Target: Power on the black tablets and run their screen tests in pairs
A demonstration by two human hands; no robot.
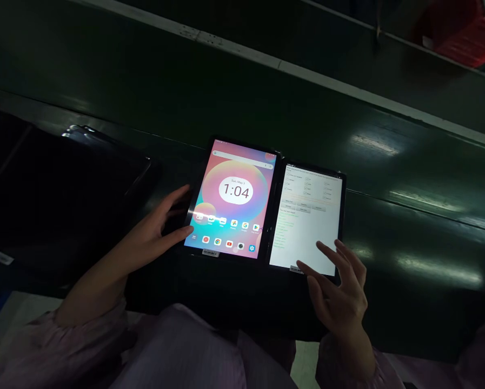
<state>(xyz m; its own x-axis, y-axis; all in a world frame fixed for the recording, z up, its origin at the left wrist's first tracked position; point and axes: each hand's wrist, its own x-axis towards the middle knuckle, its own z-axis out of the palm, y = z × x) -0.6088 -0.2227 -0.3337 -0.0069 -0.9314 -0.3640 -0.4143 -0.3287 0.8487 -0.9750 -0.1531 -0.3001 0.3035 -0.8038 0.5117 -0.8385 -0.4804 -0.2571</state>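
Two lit tablets lie side by side on the dark green bench. The left tablet (pixel 234 210) shows a colourful home screen with the clock at 1:04. On the right tablet (pixel 307 227) is a white page with tick boxes, grey buttons and lines of green text. My left hand (pixel 161 227) rests at the left tablet's left edge, thumb at its lower corner, other fingers partly hidden beside it. Over the lower right of the right tablet is my right hand (pixel 341 286), fingers spread; I cannot tell whether a fingertip touches the glass.
Dark glossy panels, perhaps more tablets (pixel 116 156), lie in shadow at the left, near a small white label (pixel 2 257). A pale rail (pixel 242 48) runs across the bench (pixel 388 227) behind. A red bin (pixel 461 35) stands at the upper right.
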